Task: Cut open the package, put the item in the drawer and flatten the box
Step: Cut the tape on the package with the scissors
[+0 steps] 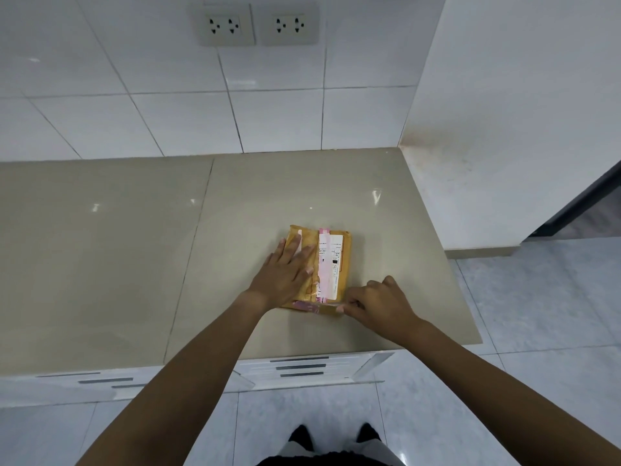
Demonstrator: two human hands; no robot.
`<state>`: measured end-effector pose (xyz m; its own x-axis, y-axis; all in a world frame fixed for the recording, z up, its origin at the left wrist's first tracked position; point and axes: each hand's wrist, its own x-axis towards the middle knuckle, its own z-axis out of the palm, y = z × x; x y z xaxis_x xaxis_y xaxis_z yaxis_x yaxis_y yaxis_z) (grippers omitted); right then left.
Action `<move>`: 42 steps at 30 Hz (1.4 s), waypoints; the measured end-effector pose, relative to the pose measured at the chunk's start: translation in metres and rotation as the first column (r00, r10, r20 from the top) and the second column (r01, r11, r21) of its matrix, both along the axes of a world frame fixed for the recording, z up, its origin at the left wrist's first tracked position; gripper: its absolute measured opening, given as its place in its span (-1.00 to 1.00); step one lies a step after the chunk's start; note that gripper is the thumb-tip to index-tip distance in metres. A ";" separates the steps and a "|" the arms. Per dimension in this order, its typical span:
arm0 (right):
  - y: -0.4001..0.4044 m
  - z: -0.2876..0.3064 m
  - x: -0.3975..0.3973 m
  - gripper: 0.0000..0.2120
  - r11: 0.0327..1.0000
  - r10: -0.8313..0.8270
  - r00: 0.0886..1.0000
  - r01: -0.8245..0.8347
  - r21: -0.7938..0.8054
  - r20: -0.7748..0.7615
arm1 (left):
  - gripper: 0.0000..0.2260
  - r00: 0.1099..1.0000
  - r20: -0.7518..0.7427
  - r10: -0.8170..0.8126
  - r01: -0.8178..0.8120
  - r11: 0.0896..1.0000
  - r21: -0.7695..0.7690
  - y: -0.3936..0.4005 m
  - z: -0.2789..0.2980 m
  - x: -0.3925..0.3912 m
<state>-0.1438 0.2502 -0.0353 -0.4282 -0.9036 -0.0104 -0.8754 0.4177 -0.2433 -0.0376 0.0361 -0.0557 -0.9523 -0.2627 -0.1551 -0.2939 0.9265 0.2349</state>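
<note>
Package (331,260) flat on surface (134,264), light, stiff card; left hand (285,274) open, pressing top; right hand (379,302) pinching near-edge tape (324,307)

A person's left hand (285,275) lies flat, fingers spread, on a taped cardboard package (331,264) on a beige countertop (134,247), while the right hand (379,302) pinches at the package's near edge beside its fingertips.
</note>
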 end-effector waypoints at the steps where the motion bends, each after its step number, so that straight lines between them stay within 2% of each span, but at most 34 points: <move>1: -0.002 -0.003 0.003 -0.68 1.000 0.022 1.000 -0.022 -0.020 -0.003 | -0.51 1.000 -0.009 0.010 -0.010 1.000 0.014 0.000 0.001 0.000; 6: 0.004 -0.009 0.012 -0.71 0.980 0.058 0.997 -0.047 -0.192 0.050 | -0.51 1.000 -0.009 0.011 -0.011 1.000 0.008 0.001 0.000 0.001; 10: 0.003 -0.008 0.022 -0.70 0.972 0.080 0.996 -0.068 -0.225 0.046 | -0.50 1.000 0.016 -0.006 0.006 1.000 -0.019 0.001 0.000 0.001; 12: 0.005 -0.005 0.021 -0.68 0.960 0.050 0.997 -0.030 -0.277 0.065 | -0.50 0.999 0.004 0.043 -0.043 0.999 0.026 0.002 0.002 0.002; 14: 0.012 -0.004 0.014 -0.67 0.948 -0.068 0.997 0.079 -0.309 0.044 | -0.50 0.997 0.008 0.077 -0.078 0.996 0.045 0.003 0.002 0.003; 16: 0.017 -0.009 -0.002 -0.72 0.935 -0.271 0.961 0.274 -0.224 0.044 | -0.48 0.996 0.053 0.066 -0.069 0.997 0.043 0.002 0.003 0.001; 18: 0.017 -0.019 -0.020 -0.82 0.874 -0.480 0.874 0.484 -0.046 0.080 | -0.39 0.993 0.098 0.073 -0.084 0.990 0.113 -0.001 0.006 -0.001; 20: 0.012 -0.026 -0.029 -0.76 0.830 -0.557 0.812 0.548 0.103 0.173 | -0.28 0.993 0.111 0.046 -0.063 0.986 0.155 -0.001 0.008 -0.004; 22: 0.005 -0.031 -0.032 -0.70 0.850 -0.525 0.804 0.516 0.109 0.279 | -0.25 0.994 0.107 0.013 -0.028 0.989 0.142 0.000 0.007 -0.004; 25: -0.007 -0.037 -0.031 -0.70 0.891 -0.447 0.842 0.449 0.067 0.302 | -0.25 0.995 0.095 0.012 -0.021 0.995 0.093 0.005 0.007 -0.004; 27: -0.012 -0.037 -0.028 -0.74 0.902 -0.431 0.879 0.420 0.096 0.202 | -0.25 0.995 0.096 0.035 -0.042 0.997 0.068 0.009 0.008 -0.003; 29: -0.013 -0.032 -0.025 -0.73 0.904 -0.416 0.909 0.415 0.102 -0.008 | -0.29 0.996 0.074 0.042 -0.047 0.996 0.078 0.011 0.009 -0.001; 30: -0.014 -0.028 -0.023 -0.71 0.916 -0.400 0.916 0.401 0.023 -0.043 | -0.33 0.998 0.043 0.038 -0.043 0.990 0.134 0.011 0.010 0.001; 31: -0.014 -0.022 -0.019 -0.68 0.931 -0.349 0.937 0.345 -0.116 -0.016 | -0.38 0.999 -0.007 0.048 -0.045 0.969 0.242 0.010 0.012 0.002; 33: -0.015 -0.014 -0.012 -0.59 0.924 -0.094 0.994 0.105 -0.368 0.047 | -0.40 0.984 -0.083 0.158 -0.097 0.862 0.498 0.006 0.018 0.005; 34: -0.015 -0.011 -0.008 -0.52 0.923 0.060 0.998 -0.043 -0.382 0.032 | -0.36 0.971 -0.087 0.222 -0.132 0.805 0.578 0.004 0.020 0.007; 36: -0.015 -0.012 -0.003 -0.34 0.938 0.269 0.963 -0.269 -0.220 -0.030 | -0.26 0.967 -0.069 0.247 -0.146 0.751 0.644 0.004 0.023 0.017; 38: -0.014 -0.017 -0.003 -0.31 0.937 0.339 0.933 -0.346 -0.047 -0.122 | -0.17 0.988 -0.074 0.138 -0.047 0.713 0.700 0.003 0.022 0.028; 40: -0.013 -0.019 -0.004 -0.43 0.935 0.338 0.921 -0.353 -0.045 -0.195 | -0.07 0.998 -0.057 0.022 0.022 0.736 0.677 0.002 0.019 0.038; 42: -0.015 -0.019 -0.001 -0.52 0.927 0.330 0.914 -0.361 -0.102 -0.237 | -0.06 0.997 -0.065 -0.042 0.073 0.791 0.607 -0.002 0.017 0.041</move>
<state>-0.1446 0.2354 -0.0541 -0.0669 -0.9807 0.1837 -0.9960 0.0549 -0.0699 0.0034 0.0337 -0.0384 -0.9727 -0.0735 -0.2202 -0.2193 0.6017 0.7680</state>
